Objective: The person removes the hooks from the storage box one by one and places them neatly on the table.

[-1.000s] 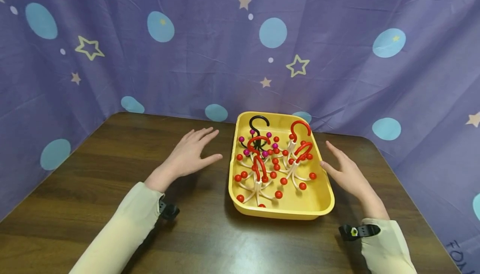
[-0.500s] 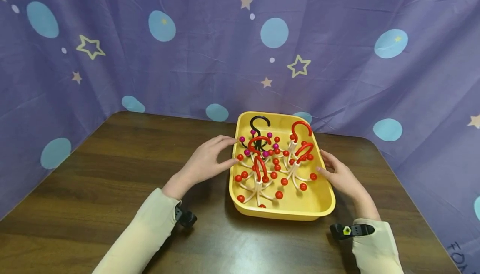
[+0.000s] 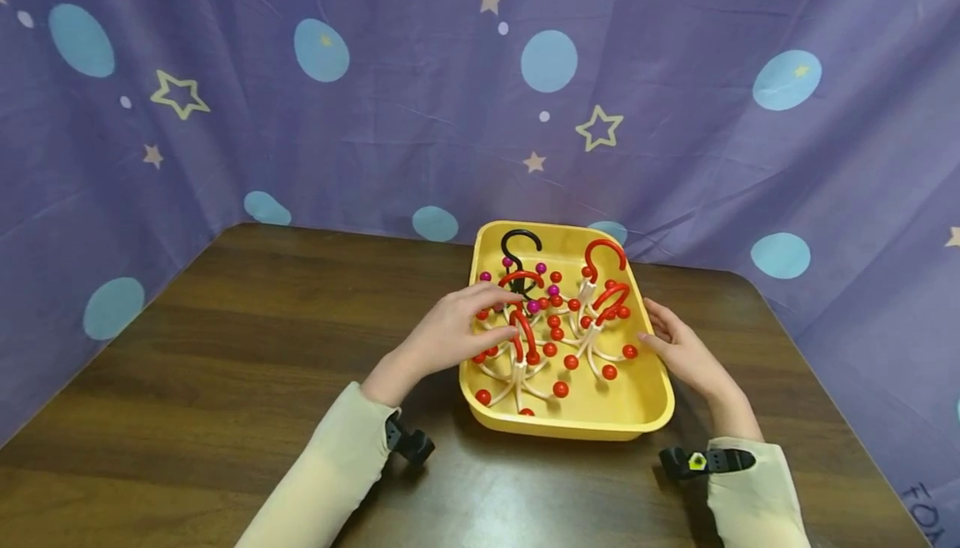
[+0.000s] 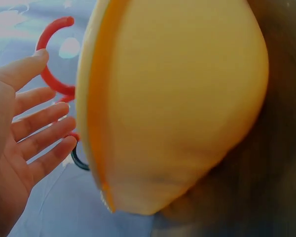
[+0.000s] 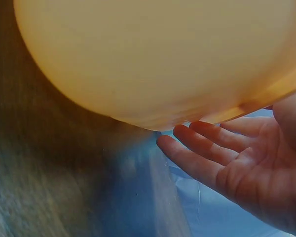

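black hook behind front red hook

pale cream-green left sleeve of plain cloth, matching right sleeve, both long and softly creased, black left wristband bearing a small dark block, black right wristband with a bright yellow-green marking, bare left hand, bare right hand
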A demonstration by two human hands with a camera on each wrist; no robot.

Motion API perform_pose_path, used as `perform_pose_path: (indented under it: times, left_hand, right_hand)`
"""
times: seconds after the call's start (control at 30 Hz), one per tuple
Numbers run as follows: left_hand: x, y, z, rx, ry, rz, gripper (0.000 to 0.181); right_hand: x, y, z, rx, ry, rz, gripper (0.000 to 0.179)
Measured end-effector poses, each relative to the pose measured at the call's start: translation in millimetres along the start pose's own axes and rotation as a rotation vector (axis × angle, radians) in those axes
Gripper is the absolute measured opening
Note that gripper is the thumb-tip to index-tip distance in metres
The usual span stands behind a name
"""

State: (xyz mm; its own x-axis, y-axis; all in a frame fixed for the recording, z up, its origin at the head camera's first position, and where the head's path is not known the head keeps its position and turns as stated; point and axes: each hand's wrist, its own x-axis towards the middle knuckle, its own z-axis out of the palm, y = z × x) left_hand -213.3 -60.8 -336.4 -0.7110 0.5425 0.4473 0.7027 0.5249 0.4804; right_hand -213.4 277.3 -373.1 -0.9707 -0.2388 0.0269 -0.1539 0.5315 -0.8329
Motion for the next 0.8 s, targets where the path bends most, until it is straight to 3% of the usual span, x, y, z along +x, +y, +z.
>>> perform_pose_path:
  times: [0.4,0.6,0.8]
  left_hand:
    - [5.2,5.6,11.2,-0.063,-0.017,0.057,0.022]
    - [5.8,6.4,7.2,-0.155,-0.004,0.002,0.012]
    - [6.2,10.1,5.3,-0.147,-0.003,-0.002,0.012]
  right_hand:
    - [-2.8,0.6,1.2,-0.002,0.024,0.017,0.059]
    - [-0.8,0.2,3.9,0.045,0.018,0.014,0.059]
    - [0.2,-1.3,4.5,0.065,0.024,0.023,0.059]
